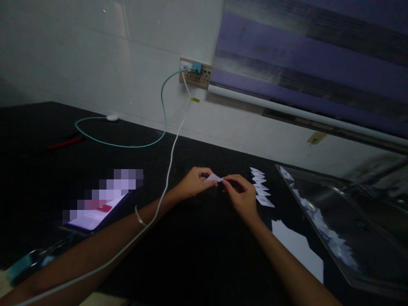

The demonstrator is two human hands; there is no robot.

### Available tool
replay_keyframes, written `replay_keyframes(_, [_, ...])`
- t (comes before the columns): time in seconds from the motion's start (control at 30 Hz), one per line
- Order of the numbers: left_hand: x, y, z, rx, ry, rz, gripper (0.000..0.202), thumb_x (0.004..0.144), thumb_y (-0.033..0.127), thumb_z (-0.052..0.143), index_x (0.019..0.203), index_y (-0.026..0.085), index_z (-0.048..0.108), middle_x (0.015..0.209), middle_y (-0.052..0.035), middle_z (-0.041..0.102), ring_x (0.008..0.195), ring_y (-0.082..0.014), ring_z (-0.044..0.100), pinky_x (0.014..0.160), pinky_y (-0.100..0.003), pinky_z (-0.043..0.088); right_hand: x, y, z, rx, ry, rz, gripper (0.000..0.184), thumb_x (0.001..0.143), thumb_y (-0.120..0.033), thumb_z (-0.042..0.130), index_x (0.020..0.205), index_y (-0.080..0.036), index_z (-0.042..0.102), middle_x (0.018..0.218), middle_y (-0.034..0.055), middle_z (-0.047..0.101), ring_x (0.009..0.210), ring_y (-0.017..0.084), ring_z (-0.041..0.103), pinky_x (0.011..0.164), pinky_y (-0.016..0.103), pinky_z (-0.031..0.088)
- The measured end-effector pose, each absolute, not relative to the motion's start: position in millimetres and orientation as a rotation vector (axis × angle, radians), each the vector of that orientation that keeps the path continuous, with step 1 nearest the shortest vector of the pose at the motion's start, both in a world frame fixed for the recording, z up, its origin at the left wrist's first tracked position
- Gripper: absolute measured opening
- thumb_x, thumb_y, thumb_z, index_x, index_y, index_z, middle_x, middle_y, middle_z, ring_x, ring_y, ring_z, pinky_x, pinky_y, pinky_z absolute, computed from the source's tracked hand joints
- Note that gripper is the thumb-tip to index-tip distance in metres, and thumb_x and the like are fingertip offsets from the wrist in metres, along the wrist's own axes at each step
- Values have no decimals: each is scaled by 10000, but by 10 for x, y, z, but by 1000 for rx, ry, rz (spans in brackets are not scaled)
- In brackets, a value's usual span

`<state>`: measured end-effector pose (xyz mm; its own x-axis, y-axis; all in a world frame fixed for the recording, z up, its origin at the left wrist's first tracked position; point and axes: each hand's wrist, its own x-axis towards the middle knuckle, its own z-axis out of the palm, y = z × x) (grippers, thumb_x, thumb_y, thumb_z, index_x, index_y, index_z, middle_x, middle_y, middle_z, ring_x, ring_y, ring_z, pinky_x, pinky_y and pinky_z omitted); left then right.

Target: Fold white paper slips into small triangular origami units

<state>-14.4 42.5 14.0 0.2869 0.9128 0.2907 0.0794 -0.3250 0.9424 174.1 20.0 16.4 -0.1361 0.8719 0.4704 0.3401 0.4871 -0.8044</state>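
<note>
White wall (79,55) ran behind the black counter (191,250), and the light was so dim that much of that surface was hard to read. Both hands met over the middle of it with one small folded paper (212,177) between them. The left hand (193,182) was closed in a pinch, thumb and fingers on the paper's body; the right hand (244,196) had thumb and forefinger nipped together at its other tip. To me the folds looked likeliest to spoil: uneven pressure could crease the piece crooked, and an outward pull might tear that tip. Just beside the right hand lay a row of folded papers (260,186), close enough for a careless knuckle to sweep out of line. Loose sheets (299,248) lay partly hidden by the right forearm (280,263), which could drag or crumple them. More folded pieces (325,229) lay along one side of the metal sink (353,212); water would soften them, though I couldn't tell whether it was wet. A white cord (172,157) crossed the left forearm (114,238), and a snag could jerk that hand off the paper.
</note>
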Motion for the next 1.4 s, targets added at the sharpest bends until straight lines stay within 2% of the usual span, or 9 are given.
replay_keyframes(0.33, [-163, 441, 110, 1721, 966, 1130, 127, 757, 256, 706, 760, 131, 688, 716, -6, 668, 678, -120, 596, 641, -230, 442, 1724, 236, 169, -1115, -1743, 842, 200, 851, -380, 634, 812, -184, 650, 762, 30, 623, 662, 160, 572, 598, 269, 448])
replay_keyframes(0.43, [-146, 440, 118, 1661, 913, 1157, 173, 748, 255, 722, 870, 139, 682, 791, -21, 694, 743, -137, 633, 677, -240, 463, 1727, 248, 153, -1112, -1768, 861, 220, 876, -397, 594, 807, -189, 601, 683, 3, 569, 637, 152, 541, 583, 257, 410])
replay_keyframes(0.5, [-137, 439, 136, 1549, 873, 1166, 345, 738, 262, 741, 1049, 149, 641, 872, -41, 712, 764, -141, 648, 665, -235, 466, 1728, 251, 144, -1116, -1722, 816, 229, 887, -406, 575, 807, -192, 572, 670, -2, 554, 633, 153, 544, 587, 257, 407])
replay_keyframes(0.57, [-130, 438, 150, 1446, 826, 1122, 473, 757, 300, 733, 1175, 144, 573, 888, -59, 714, 695, -125, 630, 578, -214, 435, 1722, 242, 142, -1131, -1648, 736, 220, 895, -402, 564, 819, -195, 558, 667, -4, 552, 626, 156, 548, 596, 261, 415])
replay_keyframes(0.7, [-94, 434, 123, 1486, 672, 948, 397, 856, 397, 634, 1118, 101, 601, 810, -65, 674, 628, -101, 572, 495, -198, 390, 1685, 176, 159, -1126, -1580, 512, 156, 901, -339, 563, 834, -201, 589, 745, 23, 594, 673, 168, 569, 618, 275, 440])
replay_keyframes(0.83, [-11, 422, 44, 1403, 609, 925, 414, 937, 464, 499, 1189, 141, 560, 758, -13, 583, 566, -77, 506, 470, -192, 370, 1645, 92, 199, -1039, -1707, 342, 119, 893, -268, 575, 803, -212, 628, 808, 51, 639, 757, 195, 607, 687, 313, 478])
replay_keyframes(0.97, [31, 415, 6, 1308, 659, 1048, 434, 919, 566, 477, 1022, 159, 591, 725, 11, 489, 541, -65, 414, 452, -189, 324, 1633, 55, 219, -978, -1840, 299, 103, 902, -240, 566, 841, -218, 647, 840, 57, 663, 794, 203, 626, 735, 339, 494])
replay_keyframes(1.13, [37, 471, -56, 1244, 617, 1186, 544, 849, 717, 446, 881, 187, 563, 822, -16, 531, 617, -88, 460, 489, -193, 356, 1619, 45, 210, -961, -1900, 310, 105, 913, -222, 548, 886, -207, 649, 869, 68, 664, 812, 201, 630, 743, 336, 500])
replay_keyframes(1.4, [38, 550, -88, 1331, 654, 1207, 659, 824, 801, 324, 769, 167, 495, 730, 8, 495, 522, -73, 423, 473, -211, 341, 1586, 40, 193, -868, -1915, 414, 118, 903, -201, 559, 924, -191, 675, 921, 61, 685, 875, 193, 640, 814, 334, 492])
